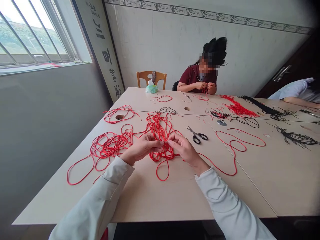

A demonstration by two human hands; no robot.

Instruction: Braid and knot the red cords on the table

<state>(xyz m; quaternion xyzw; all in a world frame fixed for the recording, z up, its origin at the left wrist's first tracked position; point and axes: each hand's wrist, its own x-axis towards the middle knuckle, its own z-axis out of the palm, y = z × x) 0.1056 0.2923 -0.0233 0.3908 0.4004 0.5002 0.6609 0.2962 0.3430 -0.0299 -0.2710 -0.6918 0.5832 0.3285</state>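
My left hand and my right hand meet above the table, fingertips almost touching. Both pinch a red cord, whose loop hangs down toward me. Right behind and below them lies a heap of braided red cord. The exact crossing of the cord between my fingertips is too small to make out. From beside my right hand a long red strand curves away over the table. Left of my left hand rests a loose coil of smooth red cord.
Black-handled scissors lie beyond my right hand. Farther back are red cord bundles, black cord bundles and a tissue pack. Across the table a person works red cord; another person leans in at right.
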